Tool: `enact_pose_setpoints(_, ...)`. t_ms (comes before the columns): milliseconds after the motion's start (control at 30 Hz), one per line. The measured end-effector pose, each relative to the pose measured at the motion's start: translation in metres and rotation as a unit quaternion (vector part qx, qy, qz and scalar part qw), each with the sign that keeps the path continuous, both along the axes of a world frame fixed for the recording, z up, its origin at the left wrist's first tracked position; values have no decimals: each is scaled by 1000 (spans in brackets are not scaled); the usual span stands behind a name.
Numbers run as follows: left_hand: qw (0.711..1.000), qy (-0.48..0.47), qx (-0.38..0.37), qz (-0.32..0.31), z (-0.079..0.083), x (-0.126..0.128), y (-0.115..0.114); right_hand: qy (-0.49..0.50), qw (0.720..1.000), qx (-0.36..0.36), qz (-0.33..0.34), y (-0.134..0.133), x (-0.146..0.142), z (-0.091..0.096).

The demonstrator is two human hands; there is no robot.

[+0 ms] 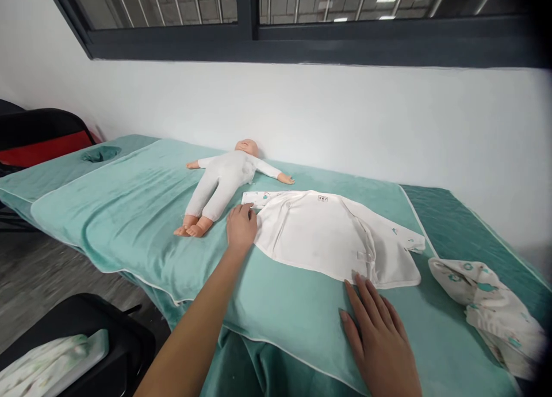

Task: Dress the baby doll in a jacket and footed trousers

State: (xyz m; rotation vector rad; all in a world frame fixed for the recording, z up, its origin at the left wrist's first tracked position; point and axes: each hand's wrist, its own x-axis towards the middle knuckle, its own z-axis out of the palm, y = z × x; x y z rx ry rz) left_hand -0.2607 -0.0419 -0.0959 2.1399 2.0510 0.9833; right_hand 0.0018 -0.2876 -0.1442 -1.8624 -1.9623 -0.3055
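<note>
A white baby garment [328,233] lies spread flat on the teal blanket [142,213]. My left hand [241,227] rests at the garment's left edge, fingers curled onto the cloth near its sleeve. My right hand [377,328] lies flat and open on the blanket, fingertips touching the garment's lower hem. A baby doll [224,184] in a white suit lies on its back just left of the garment, arms spread, feet toward me.
A crumpled patterned cloth [487,305] sits at the right end of the bed. A white wall and a dark window frame stand behind. A black chair [107,334] holding folded cloth is at the lower left. The bed's face hole [101,153] is far left.
</note>
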Motion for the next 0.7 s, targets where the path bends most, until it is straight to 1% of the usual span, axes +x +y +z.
enact_pose_setpoints(67, 1000, -7, 11, -3, -1, -1, 0, 37, 999, -11, 5, 1, 3, 2)
enact_pose_setpoints(167, 1000, -11, 4, -11, -1, -2, 1, 161, 987, -18, 5, 9, 18, 11)
enact_pose_setpoints(200, 1000, -9, -1, -12, 0, -2, 1, 211, 977, -8, -10, 13, 26, 15)
enact_pose_setpoints(267, 1000, -2, -10, -11, 1, -2, 1, 295, 953, 29, -66, 27, 46, 22)
enact_pose_setpoints(333, 1000, 4, -11, -11, 2, -2, 1, 336, 931, 61, -128, 45, 72, 27)
enact_pose_setpoints(367, 1000, 6, -12, -12, 2, -2, 1, 345, 924, 66, -153, 55, 85, 28)
enact_pose_setpoints(400, 1000, 8, -14, -11, 3, -1, 2, 351, 920, 56, -165, 67, 98, 29)
enact_pose_setpoints(500, 1000, 10, -20, -8, 3, -1, 2, 327, 924, 27, -194, 102, 130, 31)
enact_pose_setpoints(600, 1000, 10, -15, -11, 2, -2, 3, 289, 934, -35, -207, 133, 147, 40)
enact_pose_setpoints(700, 1000, 12, -12, -10, 0, -2, 4, 267, 932, -98, -223, 156, 152, 54)
